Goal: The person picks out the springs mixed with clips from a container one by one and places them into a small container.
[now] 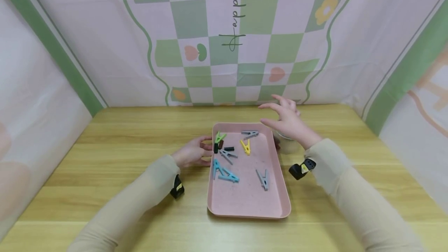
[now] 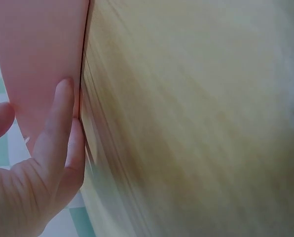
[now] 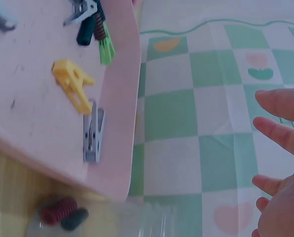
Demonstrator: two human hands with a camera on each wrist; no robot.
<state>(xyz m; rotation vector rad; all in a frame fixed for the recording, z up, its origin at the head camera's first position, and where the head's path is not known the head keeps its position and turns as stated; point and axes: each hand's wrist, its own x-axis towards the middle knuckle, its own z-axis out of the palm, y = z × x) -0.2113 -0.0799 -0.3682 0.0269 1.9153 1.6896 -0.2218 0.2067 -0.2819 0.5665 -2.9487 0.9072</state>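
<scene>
Straight fingers of my left hand touch the outer left wall of a pink tray; the left wrist view shows the fingertips against that wall. My right hand is raised beyond the tray's far right corner, its fingers spread and holding nothing. Below it, partly hidden, stands a clear container. In the tray lie a yellow clothespin, a green clothespin, light blue clothespins and several grey clothespins. Small dark ribbed pieces lie near the tray's left wall.
A dark red coiled piece and a dark green piece show beside the tray, within the container's round outline. The wooden table ends at a checked cloth backdrop. More cloth hangs at both sides.
</scene>
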